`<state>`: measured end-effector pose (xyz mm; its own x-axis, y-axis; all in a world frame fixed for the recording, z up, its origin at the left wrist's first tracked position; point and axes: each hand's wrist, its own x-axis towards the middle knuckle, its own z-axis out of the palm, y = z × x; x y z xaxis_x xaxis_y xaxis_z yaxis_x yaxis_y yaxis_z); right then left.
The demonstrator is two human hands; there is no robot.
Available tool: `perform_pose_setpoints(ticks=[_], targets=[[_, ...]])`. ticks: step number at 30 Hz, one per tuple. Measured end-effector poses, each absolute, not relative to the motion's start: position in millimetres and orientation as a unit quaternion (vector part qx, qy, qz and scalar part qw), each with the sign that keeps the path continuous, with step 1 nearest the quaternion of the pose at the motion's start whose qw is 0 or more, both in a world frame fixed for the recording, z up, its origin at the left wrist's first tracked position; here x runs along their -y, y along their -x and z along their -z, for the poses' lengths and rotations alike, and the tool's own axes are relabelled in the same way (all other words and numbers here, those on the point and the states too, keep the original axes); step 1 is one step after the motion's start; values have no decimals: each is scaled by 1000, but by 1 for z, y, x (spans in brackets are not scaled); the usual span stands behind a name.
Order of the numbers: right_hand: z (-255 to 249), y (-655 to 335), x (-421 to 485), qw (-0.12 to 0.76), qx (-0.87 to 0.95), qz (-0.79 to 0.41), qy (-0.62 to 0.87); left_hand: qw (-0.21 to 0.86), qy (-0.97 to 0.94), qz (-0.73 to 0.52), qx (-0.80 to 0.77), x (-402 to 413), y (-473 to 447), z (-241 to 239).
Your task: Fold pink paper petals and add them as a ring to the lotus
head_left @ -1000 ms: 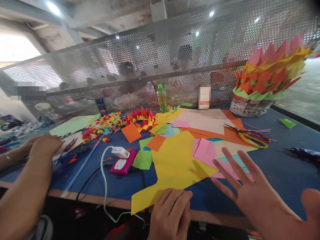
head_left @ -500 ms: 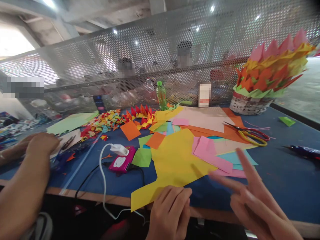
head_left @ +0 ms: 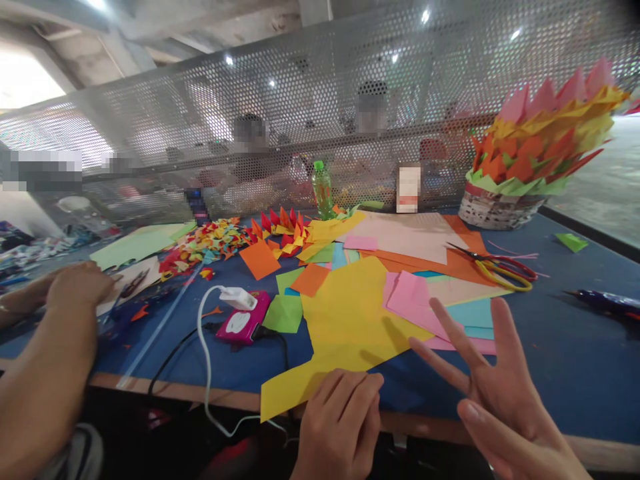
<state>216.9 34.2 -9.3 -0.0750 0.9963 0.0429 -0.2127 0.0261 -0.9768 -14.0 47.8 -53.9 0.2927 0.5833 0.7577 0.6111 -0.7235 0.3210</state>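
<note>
My left hand (head_left: 340,423) is closed at the table's front edge, its curled fingers on a yellow paper strip (head_left: 285,393) whose free end juts out over the edge to the left. What lies inside the fingers is hidden. Behind it a large yellow sheet (head_left: 345,307) lies flat. To the right, my right hand (head_left: 500,393) is in the air with several fingers spread apart and nothing in them. Past its fingertips are pink paper pieces (head_left: 413,300) and light blue paper (head_left: 473,317).
Scissors (head_left: 500,267) lie on orange paper at the right, near a dark blue pen-like tool (head_left: 607,303). A folded-paper basket (head_left: 505,203) stands behind. A magenta power adapter (head_left: 245,320) with cables lies left. Another person's arms (head_left: 75,320) rest at far left. A green bottle (head_left: 321,190) stands behind.
My right hand has turned and spread out, from two fingers stretched forward to more fingers apart. My left hand stays at the yellow strip.
</note>
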Motion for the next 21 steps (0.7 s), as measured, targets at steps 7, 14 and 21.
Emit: perform_pose_setpoints(ticks=[7, 14, 21], targets=[[14, -218, -35, 542, 475, -557, 413, 17, 806, 456, 378, -48, 12, 50], [10, -214, -34, 550, 468, -556, 412, 22, 806, 455, 379, -46, 10, 53], [15, -211, -32, 585, 403, -568, 415, 24, 804, 450, 389, -47, 8, 53]])
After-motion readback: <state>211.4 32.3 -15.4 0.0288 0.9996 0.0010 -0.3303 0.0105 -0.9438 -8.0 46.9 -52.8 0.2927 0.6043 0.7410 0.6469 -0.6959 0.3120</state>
